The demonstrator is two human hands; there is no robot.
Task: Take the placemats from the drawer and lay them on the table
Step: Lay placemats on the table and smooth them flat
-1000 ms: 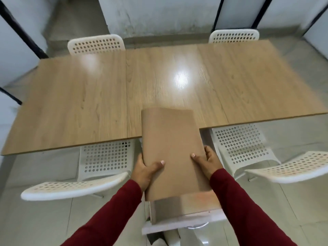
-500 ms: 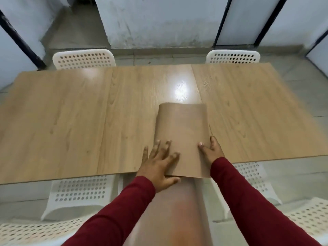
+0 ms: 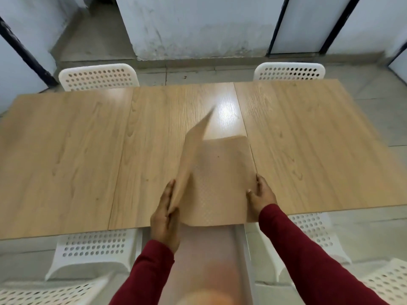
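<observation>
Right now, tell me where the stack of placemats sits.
In the head view the placemats lie at the table's near edge, centre, between both hands: left hand peels the top mat up, right hand grips the right edge.

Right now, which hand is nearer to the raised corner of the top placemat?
Left. The left hand grips the lifted top placemat along the edge below that corner; the right hand holds the stack's opposite edge.

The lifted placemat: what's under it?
Under the lifted placemat, peeled up by the left hand, lies another tan mat with a dotted texture, held by the right hand on the table. Whether more mats lie beneath is hidden.
</observation>
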